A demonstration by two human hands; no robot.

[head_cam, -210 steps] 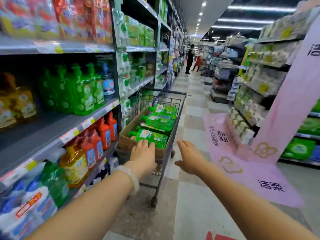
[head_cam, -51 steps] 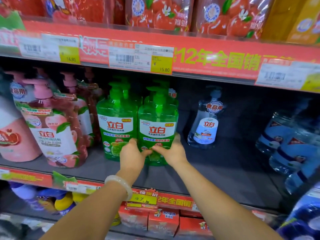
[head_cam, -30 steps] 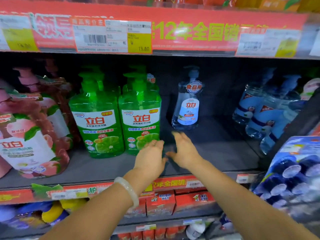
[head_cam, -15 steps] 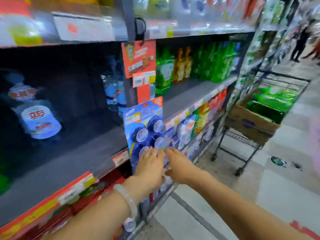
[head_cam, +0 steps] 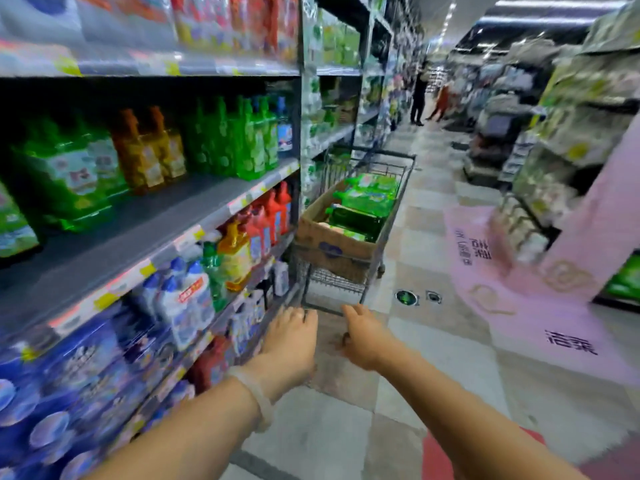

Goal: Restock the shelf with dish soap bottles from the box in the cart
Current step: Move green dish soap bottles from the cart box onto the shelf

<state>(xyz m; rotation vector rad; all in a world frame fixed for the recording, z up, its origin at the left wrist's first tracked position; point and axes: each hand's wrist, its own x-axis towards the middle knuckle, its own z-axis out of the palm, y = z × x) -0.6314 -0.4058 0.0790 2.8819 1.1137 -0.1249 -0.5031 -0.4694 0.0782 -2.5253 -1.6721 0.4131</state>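
Note:
A wire cart [head_cam: 398, 188] stands in the aisle ahead, close to the shelving on the left. In it sits a cardboard box [head_cam: 323, 237] holding several green dish soap bottles [head_cam: 369, 197] lying flat. My left hand [head_cam: 289, 341] and my right hand [head_cam: 362, 336] are stretched out in front of me, side by side, short of the cart. Both are empty with fingers apart. More green dish soap bottles [head_cam: 251, 143] stand on the middle shelf [head_cam: 145, 230] to my left.
Orange bottles [head_cam: 149, 150] stand beside the green ones. Red, yellow and blue bottles fill the lower shelf [head_cam: 242, 237]. A pink display stand [head_cam: 588, 237] and a pink floor mat [head_cam: 519, 306] lie to the right. Two people [head_cam: 424, 95] stand far down the aisle.
My view has swung right from the shelf to the aisle and the cart. Both empty hands have left the shelf edge and now reach towards the cart.

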